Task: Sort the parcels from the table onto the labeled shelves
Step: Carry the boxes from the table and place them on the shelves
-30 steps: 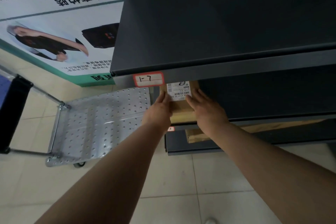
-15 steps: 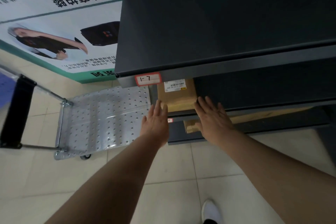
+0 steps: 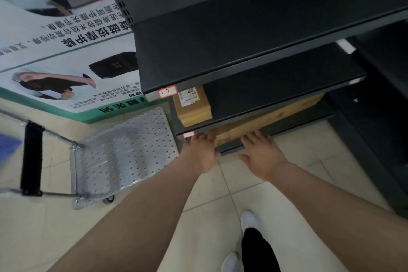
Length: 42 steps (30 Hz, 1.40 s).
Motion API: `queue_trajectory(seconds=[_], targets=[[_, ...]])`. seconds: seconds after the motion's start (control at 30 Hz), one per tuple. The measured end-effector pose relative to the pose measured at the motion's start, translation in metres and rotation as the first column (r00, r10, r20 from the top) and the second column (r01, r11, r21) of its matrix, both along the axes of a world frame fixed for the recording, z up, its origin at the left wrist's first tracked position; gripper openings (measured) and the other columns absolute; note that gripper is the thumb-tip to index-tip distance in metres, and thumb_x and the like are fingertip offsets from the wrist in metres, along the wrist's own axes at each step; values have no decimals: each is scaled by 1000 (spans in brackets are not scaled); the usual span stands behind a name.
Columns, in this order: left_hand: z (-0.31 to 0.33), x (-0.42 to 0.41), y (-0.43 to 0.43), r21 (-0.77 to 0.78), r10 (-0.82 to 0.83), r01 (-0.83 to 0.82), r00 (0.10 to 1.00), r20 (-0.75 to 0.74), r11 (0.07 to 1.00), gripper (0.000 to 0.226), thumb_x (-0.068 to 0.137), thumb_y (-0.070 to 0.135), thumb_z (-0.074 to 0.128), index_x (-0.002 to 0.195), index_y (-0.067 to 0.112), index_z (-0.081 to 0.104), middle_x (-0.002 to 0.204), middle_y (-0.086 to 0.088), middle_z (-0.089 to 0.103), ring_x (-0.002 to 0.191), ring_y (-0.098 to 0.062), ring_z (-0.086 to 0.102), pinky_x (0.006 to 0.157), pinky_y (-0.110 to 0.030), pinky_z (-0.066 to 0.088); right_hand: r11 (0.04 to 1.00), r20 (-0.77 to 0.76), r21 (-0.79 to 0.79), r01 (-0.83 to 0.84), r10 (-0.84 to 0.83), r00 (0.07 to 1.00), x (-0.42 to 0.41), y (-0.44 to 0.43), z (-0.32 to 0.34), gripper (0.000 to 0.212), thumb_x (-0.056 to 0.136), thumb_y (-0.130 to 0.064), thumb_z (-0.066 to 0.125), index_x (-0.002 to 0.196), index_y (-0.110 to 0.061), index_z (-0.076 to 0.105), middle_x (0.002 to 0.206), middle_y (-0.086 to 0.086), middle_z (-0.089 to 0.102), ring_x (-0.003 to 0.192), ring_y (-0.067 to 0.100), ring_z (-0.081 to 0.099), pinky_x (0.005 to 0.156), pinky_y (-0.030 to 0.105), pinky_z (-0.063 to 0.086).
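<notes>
Both empty: left grip (image 3: 199, 152) and right grip (image 3: 262, 157) hover with fingers spread before the shelf (image 3: 276, 95) where the brown parcel (image 3: 193, 108) lies under tag 1-7 (image 3: 167, 91); placing looks done, next calls for fetching another from the bench.

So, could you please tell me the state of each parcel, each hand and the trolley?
Small brown cardboard parcel with white label: lying flat on the dark metal shelf, no hand on it.
Large flat brown parcel: lying on the lowest shelf.
Left hand: open, holding nothing.
Right hand: open, fingers spread, holding nothing.
Silver perforated platform trolley: parked on the floor.
</notes>
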<state>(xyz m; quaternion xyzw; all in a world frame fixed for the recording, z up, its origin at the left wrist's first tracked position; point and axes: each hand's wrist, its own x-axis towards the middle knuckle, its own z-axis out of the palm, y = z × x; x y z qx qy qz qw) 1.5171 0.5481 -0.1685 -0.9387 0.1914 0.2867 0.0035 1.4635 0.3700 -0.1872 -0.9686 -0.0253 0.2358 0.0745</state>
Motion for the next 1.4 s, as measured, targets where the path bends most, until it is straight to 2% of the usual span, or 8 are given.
queue_trajectory(seconds=[0.23,0.4,0.57,0.67,0.83,1.0,1.1,1.4], targets=[[63,-69,-61,34,-295,295,955,-30,955,49,100,36,43,144,17,36,145,-11,42,133,-31,33,104,-43,38,970,-3,-6,244,-244,970,-126,-42,59,59,102,-45,28,152,-18,13,161,4,5,147,22,0,118,43,7],[89,-135,-131,0,-591,592,806,-36,806,51,100,35,39,147,17,33,150,-11,35,137,-31,29,107,-43,35,868,49,-54,494,-492,869,-241,-86,86,56,102,-42,29,152,-18,17,161,4,5,148,23,-1,118,43,6],[101,-225,-224,-31,-794,796,605,56,604,52,99,38,43,146,18,36,150,-9,37,138,-30,30,109,-39,34,657,74,-112,746,-743,665,-374,-125,109,57,102,-41,32,151,-16,19,160,5,8,147,25,3,118,44,11],[107,-295,-277,-79,-867,871,490,87,485,57,98,41,45,151,23,30,154,-5,34,141,-28,28,111,-38,30,509,94,-145,848,-846,524,-458,-138,120,52,102,-34,34,149,-15,23,159,6,13,147,25,5,117,43,16],[120,-429,-335,-127,-961,959,264,79,253,61,98,42,46,152,23,24,157,-2,29,146,-30,17,115,-46,26,233,148,-142,962,-956,253,-595,-135,128,49,101,-29,37,148,-17,27,158,5,17,147,24,9,116,42,19],[139,-578,-363,-135,-996,990,46,82,35,61,99,44,45,152,24,23,159,-1,25,147,-28,12,114,-49,26,37,159,-130,991,-986,57,-732,-119,132,49,100,-34,39,146,-18,31,155,5,24,145,24,16,114,42,22],[155,-670,-371,-118,-993,989,-79,86,-89,58,99,43,46,150,22,29,155,-2,31,145,-28,18,112,-48,29,-75,173,-135,988,-984,-51,-814,-111,139,49,100,-37,39,145,-19,32,155,5,24,145,24,15,114,43,21],[187,-908,-380,-163,-936,922,-336,107,-350,58,98,42,48,149,20,30,152,-3,37,143,-26,23,110,-46,31,-441,229,-98,892,-882,-411,-1026,-74,160,50,98,-36,42,145,-19,34,153,5,26,145,24,15,113,42,23]])
